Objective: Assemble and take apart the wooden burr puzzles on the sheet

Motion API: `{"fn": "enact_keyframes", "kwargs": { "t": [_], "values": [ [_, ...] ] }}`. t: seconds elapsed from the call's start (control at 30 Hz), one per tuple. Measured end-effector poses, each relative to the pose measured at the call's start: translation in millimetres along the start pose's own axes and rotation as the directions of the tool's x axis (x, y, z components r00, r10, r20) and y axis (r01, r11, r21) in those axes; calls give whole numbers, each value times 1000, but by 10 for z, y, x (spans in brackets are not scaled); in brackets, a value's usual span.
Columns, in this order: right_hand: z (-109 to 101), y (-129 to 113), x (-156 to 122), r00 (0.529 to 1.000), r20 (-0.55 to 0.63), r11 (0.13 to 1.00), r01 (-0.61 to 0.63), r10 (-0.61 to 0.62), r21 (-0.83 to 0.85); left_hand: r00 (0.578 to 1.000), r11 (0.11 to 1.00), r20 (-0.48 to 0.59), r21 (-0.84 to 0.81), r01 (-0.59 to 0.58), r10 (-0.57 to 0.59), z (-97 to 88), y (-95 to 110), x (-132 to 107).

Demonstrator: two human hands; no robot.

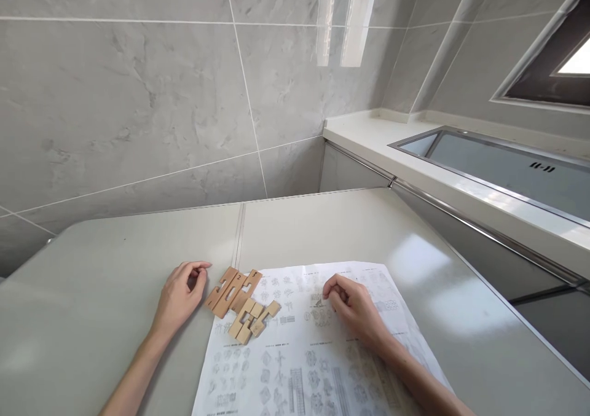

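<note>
Several notched wooden pieces (240,301) overlap printed paper (295,336) between the slack, released left hand (181,291) and loosely clenched right hand (354,303).

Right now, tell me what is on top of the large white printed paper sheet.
On the white paper sheet: pale wooden notched pieces and part of the numbered reddish-brown wooden pieces. The right hand is on or above it. Print beneath them is hidden.

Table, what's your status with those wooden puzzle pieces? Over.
Left hand loosely curled beside numbered wooden pieces. Right hand curled over printed sheet, palm hidden. Paler wooden pieces lie on the sheet. Nothing visibly blocking either hand.
</note>
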State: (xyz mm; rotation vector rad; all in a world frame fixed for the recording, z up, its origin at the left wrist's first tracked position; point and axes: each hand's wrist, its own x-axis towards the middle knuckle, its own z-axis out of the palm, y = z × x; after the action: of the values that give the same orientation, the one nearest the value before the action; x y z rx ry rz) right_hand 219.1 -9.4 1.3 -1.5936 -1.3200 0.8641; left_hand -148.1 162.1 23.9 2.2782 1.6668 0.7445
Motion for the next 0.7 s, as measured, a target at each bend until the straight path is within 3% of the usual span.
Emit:
{"fn": "enact_keyframes", "kwargs": {
  "t": [0.7],
  "values": [
    [-94, -14, 43, 996, 67, 998, -52, 49, 39, 998, 999, 33, -23, 48, -47, -57, 99, -2]
  ]
}}
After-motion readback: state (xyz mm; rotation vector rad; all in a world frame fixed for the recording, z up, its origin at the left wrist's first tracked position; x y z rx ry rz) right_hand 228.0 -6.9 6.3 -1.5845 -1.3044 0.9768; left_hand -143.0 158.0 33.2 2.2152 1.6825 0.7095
